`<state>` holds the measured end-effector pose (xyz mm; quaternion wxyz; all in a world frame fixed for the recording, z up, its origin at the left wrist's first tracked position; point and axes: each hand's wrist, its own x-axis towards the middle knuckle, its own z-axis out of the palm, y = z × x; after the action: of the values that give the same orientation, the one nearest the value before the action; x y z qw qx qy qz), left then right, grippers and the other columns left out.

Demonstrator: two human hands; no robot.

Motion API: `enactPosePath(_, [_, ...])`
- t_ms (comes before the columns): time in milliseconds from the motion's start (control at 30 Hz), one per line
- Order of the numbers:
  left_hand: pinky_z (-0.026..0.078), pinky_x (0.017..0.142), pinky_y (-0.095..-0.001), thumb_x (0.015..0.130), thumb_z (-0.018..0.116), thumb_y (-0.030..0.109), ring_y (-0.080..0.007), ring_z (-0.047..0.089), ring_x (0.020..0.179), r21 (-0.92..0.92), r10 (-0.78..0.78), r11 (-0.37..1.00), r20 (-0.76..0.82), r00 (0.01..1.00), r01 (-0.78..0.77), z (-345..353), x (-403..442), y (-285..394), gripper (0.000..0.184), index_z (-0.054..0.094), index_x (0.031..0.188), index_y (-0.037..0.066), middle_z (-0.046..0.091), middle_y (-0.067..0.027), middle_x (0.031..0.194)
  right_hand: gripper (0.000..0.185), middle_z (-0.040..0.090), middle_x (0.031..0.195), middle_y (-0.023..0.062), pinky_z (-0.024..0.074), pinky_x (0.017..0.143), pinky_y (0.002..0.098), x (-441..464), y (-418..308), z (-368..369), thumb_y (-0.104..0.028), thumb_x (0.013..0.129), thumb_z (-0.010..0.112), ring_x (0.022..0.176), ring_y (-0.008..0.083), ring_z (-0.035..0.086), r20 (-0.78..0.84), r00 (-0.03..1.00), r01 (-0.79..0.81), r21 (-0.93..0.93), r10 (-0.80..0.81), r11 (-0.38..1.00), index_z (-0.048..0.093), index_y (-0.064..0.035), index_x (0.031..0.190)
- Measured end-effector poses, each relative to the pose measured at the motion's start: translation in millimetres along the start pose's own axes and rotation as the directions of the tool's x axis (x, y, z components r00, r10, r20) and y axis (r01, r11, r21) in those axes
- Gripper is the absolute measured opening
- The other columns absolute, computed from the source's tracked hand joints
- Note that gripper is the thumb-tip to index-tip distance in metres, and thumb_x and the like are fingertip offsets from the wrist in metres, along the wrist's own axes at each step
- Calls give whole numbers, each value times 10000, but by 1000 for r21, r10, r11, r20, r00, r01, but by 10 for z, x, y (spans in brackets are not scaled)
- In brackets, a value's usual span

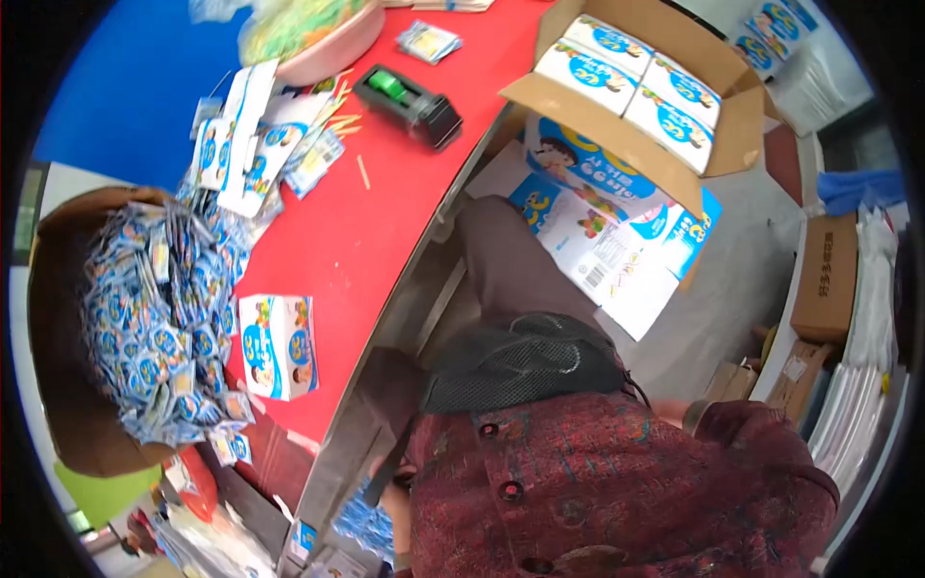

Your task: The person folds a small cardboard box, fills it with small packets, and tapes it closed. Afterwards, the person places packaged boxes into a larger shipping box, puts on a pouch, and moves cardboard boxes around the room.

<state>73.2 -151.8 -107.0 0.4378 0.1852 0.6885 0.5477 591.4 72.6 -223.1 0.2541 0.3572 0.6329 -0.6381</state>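
Observation:
At the lower edge, my left hand (393, 509) hangs beside the patterned jacket, close to a heap of blue packets (361, 525) below the table edge. Its fingers are mostly hidden, so any hold is unclear. On the other side, only a strip of my right hand (670, 411) shows near the sleeve cuff; jacket and dark mesh cloth hide its fingers. On the red table (371, 260) stands a small white printed box (276, 347). To its left, a large cardboard box (63, 385) on its side spills many small blue-and-white packets (159, 328).
An open carton (617, 140) holds several white printed boxes (593, 77). Printed cardboard (617, 260) lies beneath it. A tape dispenser (409, 106), flat cartons (252, 144), wooden sticks (344, 120) and a pink basin (337, 48) are on the table. Brown boxes (826, 275) line the right side.

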Motion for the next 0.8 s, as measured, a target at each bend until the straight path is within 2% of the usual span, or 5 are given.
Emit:
enactPosePath(333, [457, 963, -422, 1015, 382, 363, -257, 597, 974, -517, 5, 746, -626, 780, -420, 816, -126, 1481, 475, 333, 1390, 75, 576, -120, 1088, 277, 657, 758, 101, 487, 532, 333, 197, -54, -375, -246, 831, 601, 624, 160, 612, -57, 998, -47, -236, 34, 971, 634, -12, 974])
enactPosePath(500, [531, 625, -381, 1031, 272, 406, -169, 532, 417, -862, 582, 445, 74, 810, -241, 371, -293, 1382, 410, 474, 995, 50, 481, -66, 471, 275, 577, 688, 38, 414, 531, 257, -172, -1248, -1171, -292, 929, 522, 590, 109, 502, -599, 669, 109, 664, 439, 740, 637, -45, 967])
enactPosePath(567, [398, 242, -299, 1029, 261, 417, -151, 399, 242, -860, 704, 486, 282, 652, -153, 548, -51, 1713, 461, 457, 835, 47, 466, -92, 426, 304, 515, 657, 17, 430, 578, 307, -183, -1204, -1436, -313, 943, 488, 602, 151, 495, -716, 607, 553, 692, 345, 463, 579, -25, 980])
enactPosePath(700, [405, 226, -330, 1023, 308, 401, -129, 399, 227, -887, 712, 438, 240, 660, -149, 608, -92, 1988, 486, 421, 682, 73, 436, -68, 359, 263, 516, 681, 44, 463, 646, 362, -512, -1466, -1597, -262, 945, 441, 663, 215, 514, -804, 561, 819, 574, 198, 8, 531, -20, 995])
enactPosePath(800, [393, 258, -304, 1020, 347, 383, -108, 396, 259, -859, 723, 499, 336, 604, -119, 429, -9, 2040, 440, 434, 727, 66, 424, -38, 383, 259, 534, 718, 45, 472, 680, 370, -671, -1566, -1628, -254, 937, 449, 687, 212, 530, -863, 461, 865, 489, 208, 111, 537, -20, 1001])
